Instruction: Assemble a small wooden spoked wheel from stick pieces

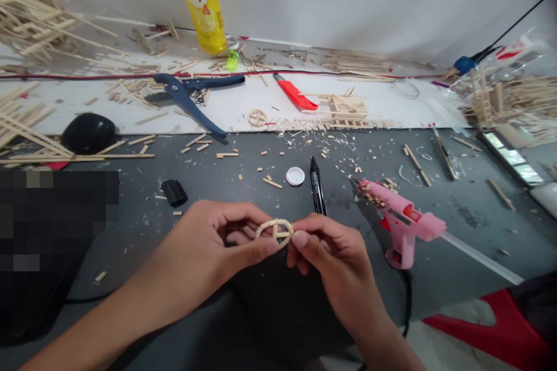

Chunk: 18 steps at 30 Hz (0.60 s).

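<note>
Between both hands is a small wooden wheel (278, 222), a ring of short stick pieces with sticks crossing inside. My left hand (226, 237) pinches its left side between thumb and fingers. On the opposite side, my right hand (326, 246) grips the rim with thumb and forefinger, its other fingers curled below. Part of the ring is hidden by the fingers. Just beyond the hands lie a black marker (318, 188) and a white round cap (295, 176). A pink hot glue gun (402, 214) with a clear glue stick rests to the right of my right hand.
Blue-handled cutters (191, 107), a red utility knife (298, 95) and another wooden wheel (257, 117) lie on the white strip behind. A yellow bottle (202, 6) stands at the wall. Stick piles (35, 17) crowd the left; cut scraps litter the grey table (209, 179).
</note>
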{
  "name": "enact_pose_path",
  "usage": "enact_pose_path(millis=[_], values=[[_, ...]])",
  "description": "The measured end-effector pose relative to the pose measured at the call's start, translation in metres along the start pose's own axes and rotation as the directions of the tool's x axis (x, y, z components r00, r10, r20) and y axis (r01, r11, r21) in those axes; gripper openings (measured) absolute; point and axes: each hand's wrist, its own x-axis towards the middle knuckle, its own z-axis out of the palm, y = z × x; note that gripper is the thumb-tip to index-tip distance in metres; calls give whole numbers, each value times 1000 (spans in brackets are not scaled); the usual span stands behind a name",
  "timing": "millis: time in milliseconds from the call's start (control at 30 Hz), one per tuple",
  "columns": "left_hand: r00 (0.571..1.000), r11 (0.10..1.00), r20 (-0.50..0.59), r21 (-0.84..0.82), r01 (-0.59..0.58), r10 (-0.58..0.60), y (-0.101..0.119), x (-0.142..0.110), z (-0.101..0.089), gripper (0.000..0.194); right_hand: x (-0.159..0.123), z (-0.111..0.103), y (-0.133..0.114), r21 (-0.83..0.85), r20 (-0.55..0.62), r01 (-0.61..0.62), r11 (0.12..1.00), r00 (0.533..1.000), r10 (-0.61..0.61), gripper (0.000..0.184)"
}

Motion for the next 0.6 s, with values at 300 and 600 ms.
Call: enact_pose_path(millis=[300, 600], values=[[996, 1000, -91, 11, -4, 5, 2, 1, -14, 16, 3, 0, 4, 15, -46, -104, 994, 993, 105, 29], [977, 982, -149, 141, -129, 150, -4, 12, -25, 27, -63, -18, -24, -594, 125, 177, 785, 984, -127, 15]])
